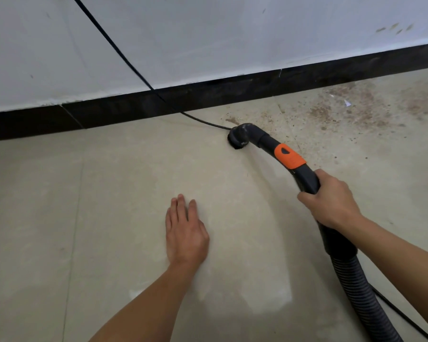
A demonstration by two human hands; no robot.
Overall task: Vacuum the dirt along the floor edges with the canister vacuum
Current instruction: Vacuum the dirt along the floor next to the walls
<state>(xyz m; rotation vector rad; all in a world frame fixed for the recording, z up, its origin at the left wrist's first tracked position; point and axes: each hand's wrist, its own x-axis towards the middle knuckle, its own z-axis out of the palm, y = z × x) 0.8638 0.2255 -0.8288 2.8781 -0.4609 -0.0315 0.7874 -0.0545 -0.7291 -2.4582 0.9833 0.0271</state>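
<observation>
My right hand [330, 201] grips the black curved handle of the vacuum hose [356, 290], just behind its orange slider [289, 156]. The round brush nozzle [237, 139] at the tip sits down on the beige tile floor, a short way out from the black skirting board [232, 91]. Brown dirt [351, 107] is scattered over the floor to the right of the nozzle, up to the wall edge. My left hand [184, 229] rests flat on the floor with straight fingers, left of the hose and holding nothing. The canister is out of view.
A thin black cable [124, 59] runs down the white wall, over the skirting and along the floor to the nozzle. A small white scrap [347, 102] lies in the dirt. Another cable [405, 317] trails beside the hose at the lower right.
</observation>
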